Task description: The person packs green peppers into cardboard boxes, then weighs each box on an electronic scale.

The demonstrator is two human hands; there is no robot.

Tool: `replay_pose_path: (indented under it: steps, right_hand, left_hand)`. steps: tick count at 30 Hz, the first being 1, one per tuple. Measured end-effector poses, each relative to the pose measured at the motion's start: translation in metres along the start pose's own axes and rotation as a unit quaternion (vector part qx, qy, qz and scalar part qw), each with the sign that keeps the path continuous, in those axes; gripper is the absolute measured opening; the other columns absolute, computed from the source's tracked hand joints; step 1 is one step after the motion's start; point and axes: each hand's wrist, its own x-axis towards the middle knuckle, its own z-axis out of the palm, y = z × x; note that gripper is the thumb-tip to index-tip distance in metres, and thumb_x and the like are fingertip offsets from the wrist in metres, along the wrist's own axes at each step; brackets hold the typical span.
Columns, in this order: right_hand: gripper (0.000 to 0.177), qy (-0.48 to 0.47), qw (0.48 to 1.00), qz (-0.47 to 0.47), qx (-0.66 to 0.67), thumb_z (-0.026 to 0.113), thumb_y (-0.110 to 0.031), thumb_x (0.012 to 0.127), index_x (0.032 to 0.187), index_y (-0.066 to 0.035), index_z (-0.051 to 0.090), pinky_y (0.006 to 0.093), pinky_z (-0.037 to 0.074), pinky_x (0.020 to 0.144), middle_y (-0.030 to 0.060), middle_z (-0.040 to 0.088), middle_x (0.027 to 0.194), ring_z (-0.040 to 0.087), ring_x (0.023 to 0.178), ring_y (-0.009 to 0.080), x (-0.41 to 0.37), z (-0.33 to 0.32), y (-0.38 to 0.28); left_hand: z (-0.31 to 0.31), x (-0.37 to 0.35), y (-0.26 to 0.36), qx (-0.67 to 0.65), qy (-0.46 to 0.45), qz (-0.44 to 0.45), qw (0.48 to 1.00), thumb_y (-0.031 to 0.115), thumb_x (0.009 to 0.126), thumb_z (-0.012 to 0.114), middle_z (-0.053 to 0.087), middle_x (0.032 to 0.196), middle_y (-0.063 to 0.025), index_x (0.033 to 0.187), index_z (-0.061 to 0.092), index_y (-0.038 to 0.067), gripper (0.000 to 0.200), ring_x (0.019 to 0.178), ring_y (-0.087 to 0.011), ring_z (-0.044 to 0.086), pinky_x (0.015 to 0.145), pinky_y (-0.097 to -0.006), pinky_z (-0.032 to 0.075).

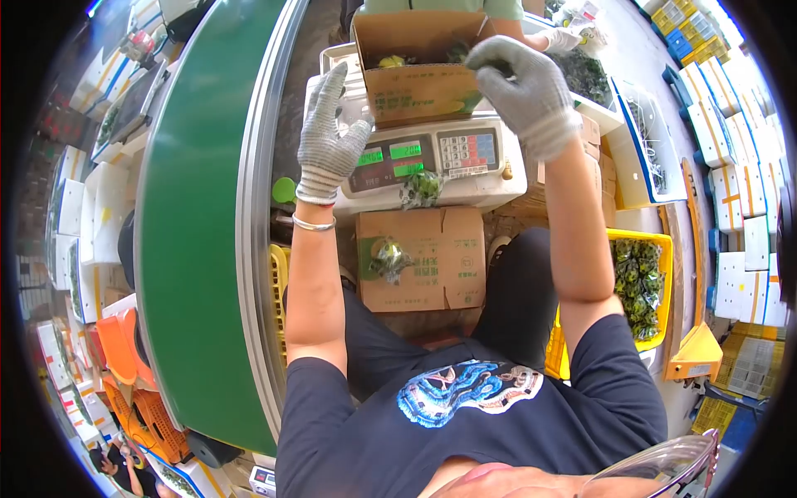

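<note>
My left hand (332, 141), in a grey knitted glove with a bracelet below it, is open, thumb apart from the fingers, beside the left side of a cardboard box (423, 93). That box stands upright with its top open on a weighing scale (398, 164) with green lit digits; bagged greens show inside. My right hand (527, 95), also gloved, is curled at the box's right front corner, fingertips bent toward the thumb; what they hold, if anything, is hidden. A clear bag of leafy greens (422, 189) lies on the scale's front, and another bag (388, 257) on a lower carton (448, 266).
A long green conveyor belt (199, 207) with a metal rail runs along my left. At my right stands a yellow crate (667, 290) of bagged greens. Across the scale is a person in a light green top (506, 10). White foam boxes (647, 195) are stacked to the right.
</note>
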Motion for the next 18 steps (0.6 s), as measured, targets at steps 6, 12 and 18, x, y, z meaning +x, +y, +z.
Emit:
replay_pose_path:
  steps: [6,12,18]
  right_hand:
    - [0.051,-0.465,0.835,0.167,-0.24,0.065,-0.026,0.078,0.126,-0.014,0.052,0.0404,0.048,0.088,0.0189,0.063,0.11,0.061,0.103,0.0341,-0.071,0.085,0.028]
    - [0.053,-0.309,0.831,0.433,-0.164,0.066,-0.028,0.077,0.125,-0.013,0.051,0.0469,0.047,0.092,0.0214,0.058,0.118,0.056,0.111,0.0383,-0.162,0.179,0.096]
    - [0.037,-0.222,0.926,0.261,0.159,0.063,0.0,0.08,0.113,-0.006,0.048,0.0244,0.05,0.072,0.008,0.059,0.09,0.059,0.083,0.0165,-0.136,0.125,0.082]
  left_hand:
    - [0.003,0.001,-0.006,0.082,0.0,0.05,0.995,0.007,0.069,0.07,0.054,0.119,-0.018,0.13,0.049,0.005,0.064,0.108,-0.0325,0.053,0.094,-0.0397,0.046]
    - [0.007,0.0,-0.008,0.054,-0.007,0.037,0.998,0.007,0.071,0.071,0.054,0.118,-0.0165,0.13,0.048,0.006,0.063,0.105,-0.0295,0.055,0.091,-0.0372,0.047]
    - [0.004,0.0,-0.01,0.011,-0.01,0.008,1.0,0.004,0.072,0.069,0.052,0.118,-0.0154,0.131,0.047,0.005,0.063,0.109,-0.0286,0.054,0.093,-0.0359,0.046]
